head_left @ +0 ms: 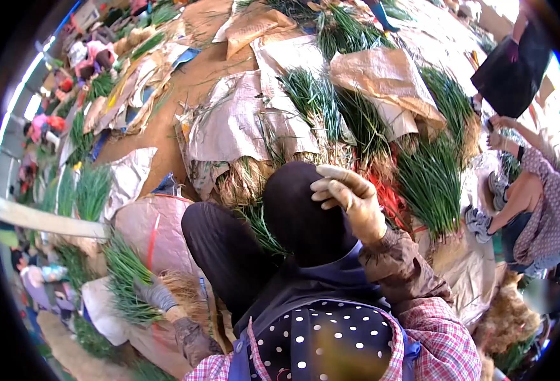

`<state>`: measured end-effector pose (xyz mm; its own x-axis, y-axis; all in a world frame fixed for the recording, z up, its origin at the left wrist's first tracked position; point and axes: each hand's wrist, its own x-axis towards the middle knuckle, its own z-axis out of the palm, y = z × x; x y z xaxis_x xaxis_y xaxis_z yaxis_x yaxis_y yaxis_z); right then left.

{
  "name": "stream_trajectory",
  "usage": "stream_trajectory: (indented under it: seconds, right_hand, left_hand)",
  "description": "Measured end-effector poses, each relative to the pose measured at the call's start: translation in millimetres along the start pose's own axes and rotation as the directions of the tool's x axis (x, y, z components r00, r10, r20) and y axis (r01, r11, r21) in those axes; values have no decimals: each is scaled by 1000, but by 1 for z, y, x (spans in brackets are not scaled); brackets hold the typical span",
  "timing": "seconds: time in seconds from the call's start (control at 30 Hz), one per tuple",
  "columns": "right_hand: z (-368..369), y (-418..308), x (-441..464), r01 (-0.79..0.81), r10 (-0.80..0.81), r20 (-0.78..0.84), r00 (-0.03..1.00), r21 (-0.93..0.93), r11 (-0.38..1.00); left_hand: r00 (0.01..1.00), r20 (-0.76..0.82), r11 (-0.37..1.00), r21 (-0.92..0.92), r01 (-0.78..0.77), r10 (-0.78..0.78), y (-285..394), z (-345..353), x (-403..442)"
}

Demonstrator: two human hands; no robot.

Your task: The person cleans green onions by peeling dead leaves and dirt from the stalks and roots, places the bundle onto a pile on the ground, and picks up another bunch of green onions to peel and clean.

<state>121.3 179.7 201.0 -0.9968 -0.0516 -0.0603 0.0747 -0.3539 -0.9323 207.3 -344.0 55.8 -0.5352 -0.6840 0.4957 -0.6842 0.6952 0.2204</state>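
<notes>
My left hand (155, 296), in a grey glove, is closed on a bunch of spring onions (127, 279) at my left side. The green leaves point up and away, and pale stringy roots (184, 292) show beside my wrist. My right hand (353, 202), in a pale, soiled glove, is raised over my dark-clad right knee (299, 209). Its fingers are bent and slightly apart, with nothing visible between them. More spring onions (261, 225) lie on the ground between and beyond my knees.
Ahead lie several spring onion bundles (429, 184), partly covered by woven sacks (226, 120). A pinkish sack (153, 228) is at left, near a pale pole (51, 219). At right another person (540, 203) crouches close by; a dark bag (511, 70) hangs above. More people are far left.
</notes>
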Motion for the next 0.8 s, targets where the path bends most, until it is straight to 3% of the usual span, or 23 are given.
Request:
stream_trajectory:
  seconds: [0.07, 0.13, 0.2, 0.27, 0.3, 0.33, 0.4, 0.43, 0.47, 0.53, 0.6, 0.63, 0.67, 0.7, 0.73, 0.8]
  right_hand:
    - [-37, 32, 12, -47, 48, -70, 996, 24, 999]
    - [-78, 91, 29, -146, 150, 48, 987, -91, 985]
    - [-113, 172, 39, -67, 109, 167, 980, -240, 968]
    - [-132, 255, 42, -163, 258, 252, 933, -344, 925]
    - [-120, 251, 46, -149, 376, 240, 895, -634, 759]
    - [-118, 281, 50, -114, 395, 270, 878, -684, 721]
    - [-105, 283, 69, 89, 283, 360, 889, -743, 663]
    - [-105, 294, 78, 220, 148, 379, 913, -765, 606]
    - [-114, 300, 84, 345, 100, 429, 898, -826, 446]
    - [-127, 305, 85, 268, 187, 321, 929, -928, 260]
    - [-148, 320, 77, 22, 479, 99, 872, -986, 164]
    - [-154, 318, 59, -72, 433, 22, 901, -977, 201]
    - [-162, 315, 47, -99, 532, 5, 847, -981, 168]
    - [-179, 337, 23, -45, 541, 28, 840, -992, 122]
    - [-182, 322, 13, -45, 758, 20, 652, -997, 65]
    - [-190, 318, -8, 64, 883, 70, 464, -997, 45]
  left_hand:
    - [955, 129, 918, -336, -213, 268, 66, -22, 16]
    - [902, 155, 899, -250, -359, 403, 144, -40, 26]
    - [819, -14, 655, -593, -469, 574, 202, -31, 33]
    - [792, -20, 596, -647, -476, 610, 271, -46, 22]
    - [764, 16, 549, -705, -449, 645, 301, -50, 16]
    - [734, 48, 503, -759, -414, 677, 326, -52, 10]
    - [591, -71, 347, -750, -562, 803, 366, -48, -5]
    - [545, -46, 322, -763, -561, 837, 382, -44, -13]
    - [496, -24, 296, -778, -554, 868, 398, -39, -22]
    - [402, 43, 251, -841, -480, 914, 420, -29, -38]
    - [302, 128, 234, -909, -346, 945, 430, -10, -50]
    - [294, 234, 302, -930, -209, 927, 432, -2, -55]
    - [269, 338, 368, -928, -65, 902, 434, 6, -60]
    - [231, 434, 428, -900, 80, 870, 434, 15, -66]
    - [210, 479, 459, -878, 137, 852, 433, 27, -72]
    - [164, 559, 514, -821, 249, 813, 433, 42, -82]
